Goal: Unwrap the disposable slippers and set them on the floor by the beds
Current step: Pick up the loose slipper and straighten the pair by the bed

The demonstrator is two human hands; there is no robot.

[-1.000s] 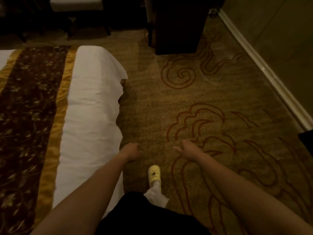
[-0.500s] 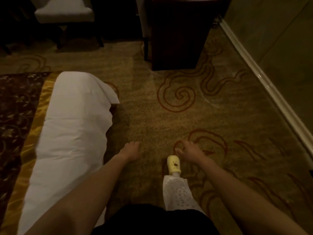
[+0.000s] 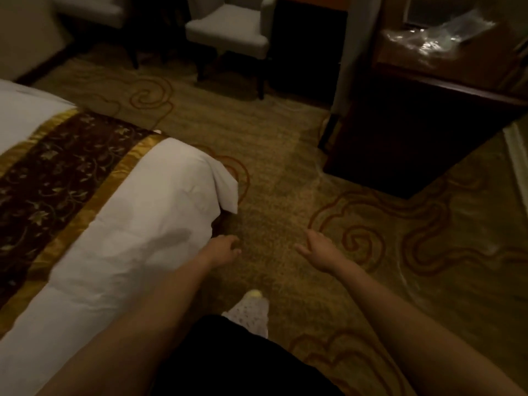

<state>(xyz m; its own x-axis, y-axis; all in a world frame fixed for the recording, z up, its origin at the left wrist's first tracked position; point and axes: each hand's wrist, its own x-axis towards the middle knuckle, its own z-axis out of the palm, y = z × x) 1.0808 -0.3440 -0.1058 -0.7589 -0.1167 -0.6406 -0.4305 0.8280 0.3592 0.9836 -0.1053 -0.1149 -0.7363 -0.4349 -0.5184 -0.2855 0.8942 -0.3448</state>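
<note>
A clear plastic packet lies on top of the dark wooden cabinet at the upper right; its contents are too blurred to make out. My left hand hangs over the carpet beside the bed's corner, fingers loosely curled, holding nothing. My right hand is stretched forward over the carpet with fingers apart and empty. The bed with white sheets and a brown-and-gold runner fills the left side. No unwrapped slippers are visible on the floor.
A patterned carpet runs between the bed and the cabinet. A light armchair stands at the back, another chair at the far upper left. My foot in a yellow shoe shows below. A white baseboard runs along the right.
The view has swung up and to the right as I walk, bringing the cabinet top and its plastic packet into sight. My right hand's fingers have spread wider.
</note>
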